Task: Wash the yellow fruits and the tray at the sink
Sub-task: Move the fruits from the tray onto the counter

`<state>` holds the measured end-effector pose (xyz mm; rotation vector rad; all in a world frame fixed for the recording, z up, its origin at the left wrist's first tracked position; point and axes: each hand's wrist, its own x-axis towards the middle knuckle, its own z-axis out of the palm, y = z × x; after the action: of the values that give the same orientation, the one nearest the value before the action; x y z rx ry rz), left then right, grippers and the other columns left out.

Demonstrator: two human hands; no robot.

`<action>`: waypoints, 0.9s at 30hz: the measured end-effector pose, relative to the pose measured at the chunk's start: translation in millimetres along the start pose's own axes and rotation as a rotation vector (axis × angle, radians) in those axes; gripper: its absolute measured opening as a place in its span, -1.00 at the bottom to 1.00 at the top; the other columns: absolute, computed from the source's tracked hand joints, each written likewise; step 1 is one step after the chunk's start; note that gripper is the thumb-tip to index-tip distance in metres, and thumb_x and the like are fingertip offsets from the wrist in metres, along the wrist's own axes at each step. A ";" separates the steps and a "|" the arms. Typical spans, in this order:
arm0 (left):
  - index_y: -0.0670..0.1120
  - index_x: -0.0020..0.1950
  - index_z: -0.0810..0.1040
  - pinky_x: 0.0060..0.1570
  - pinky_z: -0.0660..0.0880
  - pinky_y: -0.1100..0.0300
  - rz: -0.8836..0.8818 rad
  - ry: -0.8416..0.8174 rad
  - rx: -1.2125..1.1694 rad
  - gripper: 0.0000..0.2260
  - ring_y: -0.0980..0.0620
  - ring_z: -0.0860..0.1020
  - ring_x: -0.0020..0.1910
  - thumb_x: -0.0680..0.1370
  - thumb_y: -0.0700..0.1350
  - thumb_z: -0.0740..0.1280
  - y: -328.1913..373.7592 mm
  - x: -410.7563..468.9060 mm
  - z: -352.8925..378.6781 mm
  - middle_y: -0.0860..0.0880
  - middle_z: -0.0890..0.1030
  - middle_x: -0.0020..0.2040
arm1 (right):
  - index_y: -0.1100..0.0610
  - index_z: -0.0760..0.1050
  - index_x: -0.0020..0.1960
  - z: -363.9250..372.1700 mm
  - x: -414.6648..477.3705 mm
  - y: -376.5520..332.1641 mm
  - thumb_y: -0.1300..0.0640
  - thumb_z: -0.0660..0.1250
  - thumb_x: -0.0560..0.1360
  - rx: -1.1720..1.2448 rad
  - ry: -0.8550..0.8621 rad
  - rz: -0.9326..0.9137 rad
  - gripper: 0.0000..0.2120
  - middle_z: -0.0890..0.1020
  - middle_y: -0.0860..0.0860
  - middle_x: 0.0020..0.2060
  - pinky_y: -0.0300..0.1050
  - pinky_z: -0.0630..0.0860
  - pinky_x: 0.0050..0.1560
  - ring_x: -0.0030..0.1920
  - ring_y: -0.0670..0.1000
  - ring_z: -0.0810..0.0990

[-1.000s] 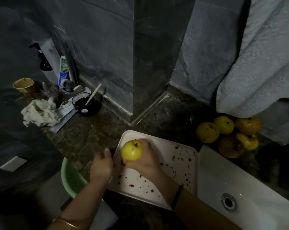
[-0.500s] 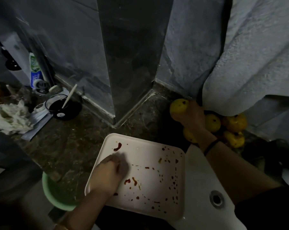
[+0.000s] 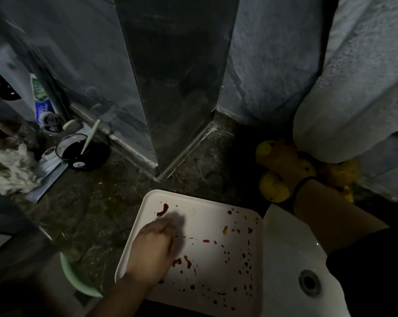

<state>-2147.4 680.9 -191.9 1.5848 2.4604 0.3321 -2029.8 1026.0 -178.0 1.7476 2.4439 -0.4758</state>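
One yellow fruit [image 3: 264, 146] sits in outstretched right hand [image 3: 282, 161].

Dim, grainy wide-angle view with bowed, dark edges; the white tray [image 3: 218, 227] is brightest, and the left hand [image 3: 157, 248] is motion-blurred.

- The left hand [image 3: 157, 245] lies palm down on the white tray [image 3: 216, 229], its fingers reaching forward and blurred.
- Red-brown spots and smears dot the tray, which sits on the dark stone counter [image 3: 102, 213] with its right edge against the white sink [image 3: 285, 248].
- The right hand [image 3: 283, 161], with a black band [image 3: 302, 183] on the wrist, is among the yellow fruits [image 3: 273, 188] piled under a hanging grey towel [image 3: 353, 88]. Whether it grips one is unclear.
- On the left of the counter are a black bowl [image 3: 92, 156] holding a white stick, a toothpaste tube [image 3: 41, 104] and a crumpled cloth [image 3: 8, 170].
- A green basin [image 3: 74, 277] sits low, beyond the counter edge.
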 end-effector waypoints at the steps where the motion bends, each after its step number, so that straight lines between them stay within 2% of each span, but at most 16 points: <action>1: -0.03 -0.21 0.71 -0.22 0.59 0.22 0.005 0.003 -0.005 -0.69 0.05 0.67 -0.22 0.10 -0.22 0.60 -0.2 0.0 1.5 0.02 0.70 -0.12 | 0.32 -0.01 0.52 1.8 -0.9 0.0 -0.13 0.42 0.42 -0.007 -0.009 -0.008 -0.05 0.22 0.28 0.44 0.08 0.24 0.40 0.42 0.27 0.25; 5: 0.00 -0.21 0.71 -0.19 0.59 0.22 0.024 0.008 -0.031 -0.71 0.07 0.66 -0.20 0.11 -0.20 0.60 1.9 2.9 3.0 0.05 0.69 -0.11 | 0.33 0.09 0.48 6.4 -5.9 -1.2 -0.05 0.30 0.54 -0.092 -0.005 -0.053 -0.28 0.21 0.32 0.42 0.09 0.22 0.40 0.40 0.31 0.23; 8: 0.02 -0.24 0.70 -0.17 0.58 0.23 0.046 0.029 -0.048 -0.71 0.09 0.67 -0.18 0.10 -0.18 0.61 4.8 4.0 0.6 0.07 0.69 -0.11 | 0.31 0.12 0.48 2.0 -6.1 -2.0 -0.16 0.30 0.50 -0.212 -0.007 -0.089 -0.22 0.25 0.30 0.41 0.05 0.22 0.38 0.38 0.30 0.25; 10: 0.02 -0.22 0.70 -0.16 0.58 0.23 0.050 0.046 -0.061 -0.71 0.09 0.67 -0.17 0.11 -0.18 0.61 5.6 3.7 -0.1 0.07 0.69 -0.10 | 0.33 0.16 0.46 -1.8 -10.0 -4.8 -0.16 0.34 0.48 -0.232 -0.019 -0.089 -0.21 0.29 0.29 0.39 0.03 0.25 0.36 0.37 0.29 0.26; 17: 0.00 -0.28 0.68 -0.22 0.58 0.23 0.021 0.076 -0.042 -0.74 0.08 0.66 -0.22 0.11 -0.24 0.59 1.0 -3.7 -5.5 0.05 0.69 -0.13 | 0.34 0.40 0.21 -18.5 -44.6 -22.3 0.03 0.25 0.57 -0.188 0.043 -0.185 -0.60 0.45 0.28 0.20 0.00 0.32 0.26 0.23 0.24 0.40; 19: -0.04 -0.21 0.69 -0.11 0.58 0.18 -0.056 0.092 -0.045 -0.76 0.03 0.66 -0.10 0.19 -0.27 0.54 -3.7 -6.7 -6.2 -0.01 0.68 0.01 | 0.29 0.49 0.02 -19.2 -69.1 -27.8 0.10 0.23 0.58 -0.013 0.139 -0.257 -0.76 0.51 0.23 0.06 0.02 0.39 0.19 0.12 0.20 0.45; 21: -0.13 0.03 0.67 0.13 0.51 0.04 -0.244 0.117 -0.059 -0.73 -0.10 0.58 0.14 0.33 -0.25 0.45 -8.4 -9.0 -6.3 -0.12 0.59 0.19 | 0.28 0.52 -0.06 -13.5 -101.3 -30.6 0.13 0.25 0.57 0.233 0.276 -0.251 -0.79 0.53 0.13 -0.01 -0.08 0.43 0.00 -0.01 0.11 0.49; 22: -0.15 0.15 0.62 0.21 0.44 -0.03 -0.348 0.112 -0.046 -0.68 -0.15 0.50 0.23 0.40 -0.22 0.41 -10.7 -11.2 -6.5 -0.16 0.53 0.25 | 0.25 0.54 -0.08 -8.0 -119.7 -28.4 0.13 0.25 0.57 0.342 0.308 -0.225 -0.81 0.56 0.09 -0.06 -0.14 0.37 -0.13 -0.10 0.04 0.50; 24: -0.17 0.26 0.53 0.26 0.35 -0.13 -0.501 0.112 -0.049 -0.64 -0.23 0.40 0.31 0.46 -0.16 0.35 -15.3 -15.2 -6.8 -0.22 0.45 0.31 | 0.15 0.49 -0.24 15.0 -158.5 -18.5 0.17 0.23 0.59 0.530 0.270 -0.141 -0.77 0.54 0.02 -0.27 -0.14 0.28 -0.23 -0.29 -0.06 0.45; 25: -0.17 0.27 0.51 0.26 0.34 -0.16 -0.564 0.123 -0.078 -0.64 -0.26 0.38 0.31 0.48 -0.14 0.33 -17.2 -17.1 -7.6 -0.24 0.43 0.32 | 0.14 0.50 -0.21 30.7 -178.2 -11.7 0.18 0.20 0.60 0.557 0.241 -0.076 -0.77 0.53 0.03 -0.27 -0.10 0.32 -0.20 -0.26 -0.03 0.48; 27: -0.19 0.28 0.48 0.24 0.33 -0.17 -0.710 0.121 -0.204 -0.66 -0.29 0.37 0.29 0.53 -0.10 0.28 -20.4 -18.9 -9.7 -0.27 0.40 0.30 | 0.22 0.54 0.11 66.5 -208.7 5.2 0.12 0.16 0.62 0.499 0.185 0.089 -0.76 0.57 0.14 0.02 -0.04 0.40 0.06 0.04 0.11 0.52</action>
<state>-2160.1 654.6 -187.7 0.5609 2.7651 0.5362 -1961.3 818.1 -187.8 2.1572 2.5051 -1.0300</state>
